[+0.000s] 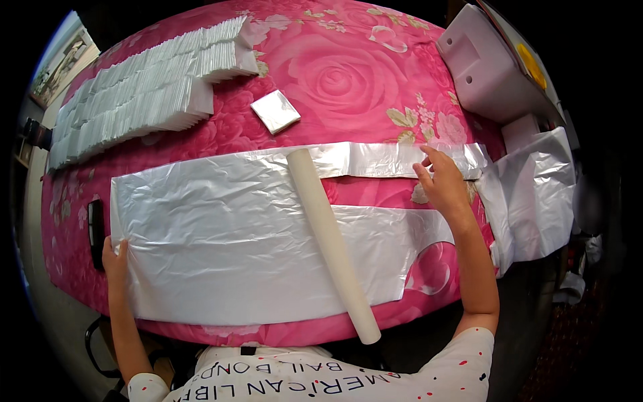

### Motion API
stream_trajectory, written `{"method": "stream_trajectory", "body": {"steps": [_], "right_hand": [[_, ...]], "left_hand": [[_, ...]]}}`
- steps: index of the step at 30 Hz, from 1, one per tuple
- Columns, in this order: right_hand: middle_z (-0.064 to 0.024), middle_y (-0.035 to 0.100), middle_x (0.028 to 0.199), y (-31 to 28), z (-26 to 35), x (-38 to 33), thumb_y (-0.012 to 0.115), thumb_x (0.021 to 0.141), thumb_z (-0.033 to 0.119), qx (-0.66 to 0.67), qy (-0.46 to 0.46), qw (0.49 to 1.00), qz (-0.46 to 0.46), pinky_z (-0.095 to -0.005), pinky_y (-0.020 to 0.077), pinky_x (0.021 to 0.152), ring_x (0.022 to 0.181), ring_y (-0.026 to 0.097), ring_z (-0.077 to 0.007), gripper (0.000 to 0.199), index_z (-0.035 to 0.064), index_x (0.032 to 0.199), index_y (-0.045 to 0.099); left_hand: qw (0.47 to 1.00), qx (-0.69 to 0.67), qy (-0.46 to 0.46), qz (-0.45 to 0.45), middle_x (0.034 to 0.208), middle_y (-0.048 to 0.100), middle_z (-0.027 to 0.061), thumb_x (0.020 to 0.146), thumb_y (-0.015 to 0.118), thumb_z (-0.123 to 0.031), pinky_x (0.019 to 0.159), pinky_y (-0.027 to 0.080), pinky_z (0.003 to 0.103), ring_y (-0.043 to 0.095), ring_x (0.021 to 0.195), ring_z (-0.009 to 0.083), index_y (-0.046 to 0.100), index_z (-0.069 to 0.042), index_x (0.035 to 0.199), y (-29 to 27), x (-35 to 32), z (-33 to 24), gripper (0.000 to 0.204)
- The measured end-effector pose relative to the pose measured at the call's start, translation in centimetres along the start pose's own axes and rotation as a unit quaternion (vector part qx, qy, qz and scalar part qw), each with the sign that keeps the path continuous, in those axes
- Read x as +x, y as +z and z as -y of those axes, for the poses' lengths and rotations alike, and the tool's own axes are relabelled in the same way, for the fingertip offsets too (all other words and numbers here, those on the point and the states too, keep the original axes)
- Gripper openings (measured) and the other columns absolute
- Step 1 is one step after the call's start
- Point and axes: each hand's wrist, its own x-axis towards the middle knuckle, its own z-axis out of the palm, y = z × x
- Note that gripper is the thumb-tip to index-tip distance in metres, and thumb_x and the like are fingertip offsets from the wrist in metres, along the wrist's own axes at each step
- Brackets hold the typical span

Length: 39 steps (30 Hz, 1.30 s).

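A large silvery-white plastic bag (201,228) lies flat and creased across the table in front of me, with two long strips like handles running to the right. At its left edge, my left hand (115,264) grips the plastic between thumb and fingers. My right hand (442,181) is over the far strip (382,159), near its right end, fingers apart and bent. A pale cardboard tube (335,248) rests slantwise on top of the bag, its near end reaching past the table edge.
Rows of folded white packs (134,94) stand at the far left. A small square silvery packet (275,112) lies beyond the bag. A dark phone-like object (96,234) is beside my left hand. At right are a white foam box (479,63) and heaped plastic bags (536,194). Pink floral cloth (335,74) covers the table.
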Motion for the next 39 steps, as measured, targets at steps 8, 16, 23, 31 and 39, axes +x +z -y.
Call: {"method": "stream_trajectory", "body": {"steps": [8, 16, 23, 31, 39], "right_hand": [[-0.0187, 0.048, 0.123, 6.9, 9.9, -1.4, 0.059, 0.080, 0.013, -0.038, -0.264, 0.961, -0.076, -0.0412, 0.0371, 0.098, 0.116, 0.044, -0.0347, 0.051, -0.0016, 0.126, 0.043], [-0.0168, 0.047, 0.129, 9.6, 5.2, 3.7, 0.054, 0.082, 0.013, -0.115, -0.334, 0.935, 0.029, -0.0349, 0.0406, 0.096, 0.118, 0.047, -0.0283, 0.048, -0.0019, 0.127, 0.042], [-0.0153, 0.053, 0.123, 9.3, 2.6, 3.5, 0.048, 0.082, 0.009, -0.256, -0.382, 0.887, -0.041, -0.0345, 0.0432, 0.094, 0.112, 0.052, -0.0265, 0.041, -0.0021, 0.121, 0.048], [-0.0142, 0.052, 0.124, 4.7, -6.8, 3.3, 0.046, 0.082, 0.008, -0.306, -0.268, 0.913, -0.024, -0.0341, 0.0419, 0.094, 0.113, 0.051, -0.0264, 0.042, 0.0010, 0.123, 0.048], [-0.0147, 0.056, 0.114, 2.1, -13.5, 1.3, 0.042, 0.088, 0.011, -0.559, 0.083, 0.820, -0.086, -0.0422, 0.0368, 0.095, 0.112, 0.048, -0.0293, 0.035, 0.0054, 0.121, 0.053]], "left_hand": [[0.999, -0.043, 0.001, 0.015, 0.089, 0.062, 0.0153, 0.083, 0.060, -0.017, 0.072, 0.045, 0.032, 0.059, 0.079, 0.0220, 0.054, 0.004, 0.101, 0.2, 0.4, -1.8, 0.029], [0.998, -0.052, 0.002, 0.023, 0.085, 0.061, 0.0145, 0.082, 0.061, -0.016, 0.070, 0.045, 0.033, 0.059, 0.076, 0.0223, 0.053, 0.004, 0.098, 0.0, 0.0, -2.6, 0.026], [0.998, -0.057, -0.016, -0.028, 0.093, 0.062, 0.0151, 0.083, 0.062, -0.017, 0.075, 0.045, 0.031, 0.058, 0.083, 0.0222, 0.052, 0.007, 0.105, 0.7, -0.3, -0.7, 0.035], [0.999, -0.052, -0.002, 0.010, 0.090, 0.061, 0.0132, 0.084, 0.061, -0.016, 0.074, 0.044, 0.030, 0.057, 0.081, 0.0200, 0.053, 0.006, 0.103, 0.3, 0.1, -1.0, 0.031], [0.999, -0.034, -0.027, 0.032, 0.092, 0.061, 0.0154, 0.084, 0.060, -0.017, 0.075, 0.045, 0.033, 0.059, 0.083, 0.0252, 0.052, 0.005, 0.104, 0.1, 0.0, -2.5, 0.031]]}}
